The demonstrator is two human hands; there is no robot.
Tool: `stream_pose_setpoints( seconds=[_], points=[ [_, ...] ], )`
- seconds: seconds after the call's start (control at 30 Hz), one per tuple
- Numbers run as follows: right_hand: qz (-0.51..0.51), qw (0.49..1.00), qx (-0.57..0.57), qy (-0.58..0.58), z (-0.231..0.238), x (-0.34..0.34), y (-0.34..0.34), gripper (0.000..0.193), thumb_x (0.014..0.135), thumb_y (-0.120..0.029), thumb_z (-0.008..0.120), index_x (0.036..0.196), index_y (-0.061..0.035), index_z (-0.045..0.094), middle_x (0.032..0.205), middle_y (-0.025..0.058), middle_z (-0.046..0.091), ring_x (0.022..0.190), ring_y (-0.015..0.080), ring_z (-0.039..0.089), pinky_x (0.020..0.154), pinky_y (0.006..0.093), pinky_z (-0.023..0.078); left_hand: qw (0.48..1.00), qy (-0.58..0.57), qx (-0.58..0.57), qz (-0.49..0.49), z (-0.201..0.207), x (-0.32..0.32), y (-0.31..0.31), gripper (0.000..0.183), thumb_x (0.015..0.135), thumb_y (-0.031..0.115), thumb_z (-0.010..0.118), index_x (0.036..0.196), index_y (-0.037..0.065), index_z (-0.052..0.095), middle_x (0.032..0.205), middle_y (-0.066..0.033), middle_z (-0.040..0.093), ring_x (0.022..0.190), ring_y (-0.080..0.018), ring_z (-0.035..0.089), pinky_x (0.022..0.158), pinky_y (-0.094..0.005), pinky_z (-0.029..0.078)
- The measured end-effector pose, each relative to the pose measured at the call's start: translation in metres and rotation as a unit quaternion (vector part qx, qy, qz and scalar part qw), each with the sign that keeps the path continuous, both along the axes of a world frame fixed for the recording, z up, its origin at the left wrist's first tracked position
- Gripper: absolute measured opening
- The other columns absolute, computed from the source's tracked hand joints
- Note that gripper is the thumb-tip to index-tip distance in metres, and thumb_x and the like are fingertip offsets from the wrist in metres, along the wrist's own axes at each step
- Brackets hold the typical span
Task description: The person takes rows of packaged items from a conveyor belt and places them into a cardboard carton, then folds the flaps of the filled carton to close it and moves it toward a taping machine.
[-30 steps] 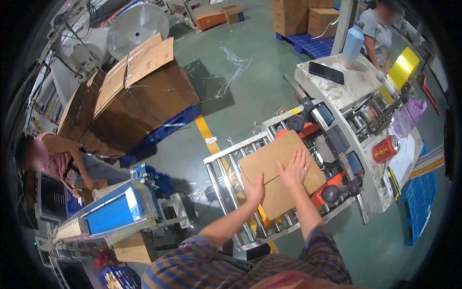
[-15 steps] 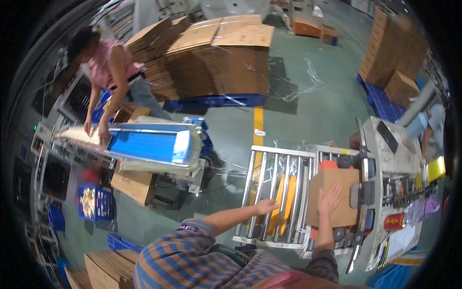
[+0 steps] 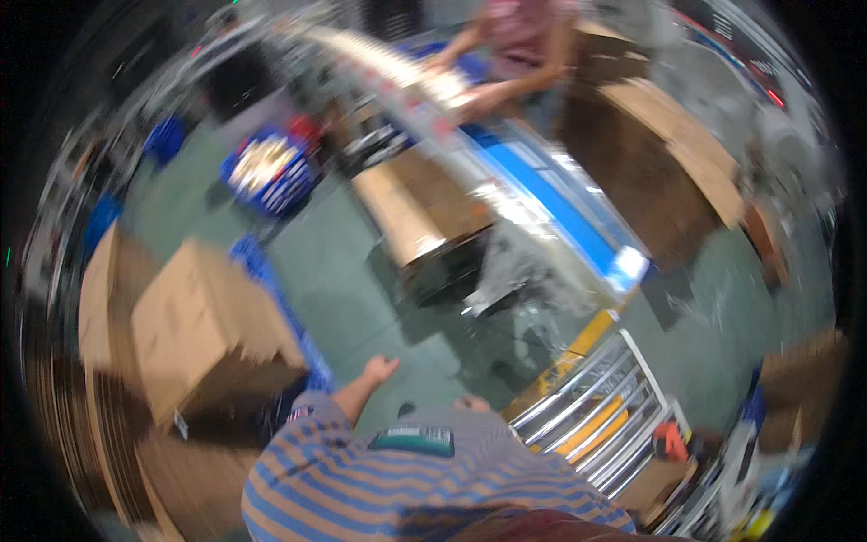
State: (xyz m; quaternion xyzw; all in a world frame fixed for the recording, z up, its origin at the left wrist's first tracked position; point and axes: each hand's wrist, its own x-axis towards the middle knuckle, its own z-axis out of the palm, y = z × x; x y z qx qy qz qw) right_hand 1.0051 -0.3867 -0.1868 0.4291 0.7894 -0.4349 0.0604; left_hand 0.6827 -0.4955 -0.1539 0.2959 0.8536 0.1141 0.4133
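Under you spreads the green floor (image 3: pixel 334 248), and most of the view is blurry. At 2 o'clock sits a huge pile of brown cardboard (image 3: pixel 623 149). In front of it, also toward 2 o'clock, runs a long worktop with a blue top (image 3: pixel 546 204). Another person (image 3: pixel 522 41), in pink, leans at it near 1 o'clock with both arms over it.

Between 4 and 5 o'clock you have the roller rack (image 3: pixel 578 397), with shiny bars and something yellow showing between them. A big brown box (image 3: pixel 212 325) is between 8 and 9 o'clock, with a strip of blue plastic (image 3: pixel 282 303) along its 3 o'clock side. A smaller brown carton (image 3: pixel 433 200) is at 12 o'clock, beside the worktop. Your striped shirt (image 3: pixel 361 488) fills 6 o'clock. A blue basket (image 3: pixel 282 191) full of pale bits is at 10 o'clock.

Your left hand (image 3: pixel 379 369) is at 7 o'clock, over the floor and near the blue plastic. You can see nothing in it, but I cannot tell if its fingers are apart or together. Your right hand (image 3: pixel 473 404) peeks past your shirt between 5 and 6 o'clock, nearest the roller rack; too little shows to tell how its fingers are.
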Motion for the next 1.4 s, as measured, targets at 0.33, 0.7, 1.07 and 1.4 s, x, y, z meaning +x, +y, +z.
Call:
stream_pose_setpoints(
  seconds=[0.33,0.7,1.07,1.4],
  points=[
    [0.081,0.994,-0.002,-0.076,0.049,-0.153,0.068,0.052,0.081,-0.049,0.059,0.103,-0.0030,0.067,0.099,0.0156,0.067,0.095,0.0257,0.063,0.083,0.0359,0.048,0.952,-0.026,-0.074,0.296,0.002,-0.019,-0.227,0.061,0.082,0.045,0.060,0.121,-0.002,0.054,0.120,-0.0249,0.056,0.112,-0.0360,0.054,0.094,-0.0416,0.043],
    [0.042,0.980,-0.050,-0.186,0.010,-0.256,0.121,0.049,0.081,-0.050,0.061,0.099,-0.0051,0.070,0.098,0.0172,0.068,0.094,0.0281,0.065,0.083,0.0370,0.048,0.929,0.335,-0.111,0.112,0.206,-0.230,-0.229,0.082,0.069,0.032,0.075,0.137,0.011,0.034,0.145,-0.0113,0.029,0.136,-0.0325,0.024,0.098,-0.0671,0.027],
    [0.070,0.985,-0.147,-0.048,-0.057,-0.477,0.192,0.033,0.087,-0.031,0.063,0.092,0.0009,0.067,0.071,0.0095,0.062,0.055,0.0200,0.056,0.047,0.0334,0.043,0.888,0.424,-0.169,-0.054,0.193,-0.241,-0.279,0.045,0.078,0.015,0.057,0.123,0.013,0.051,0.133,-0.0040,0.042,0.127,-0.0261,0.037,0.101,-0.0570,0.029],
    [0.247,0.924,-0.253,-0.145,-0.070,-0.536,0.199,0.046,0.081,-0.040,0.064,0.105,-0.0009,0.065,0.090,0.0171,0.067,0.088,0.0261,0.064,0.081,0.0354,0.048,0.826,0.559,0.012,0.069,0.243,-0.296,-0.293,0.028,0.071,0.016,0.058,0.099,0.013,0.060,0.108,-0.0067,0.057,0.100,-0.0276,0.053,0.079,-0.0438,0.042]
  ],
)
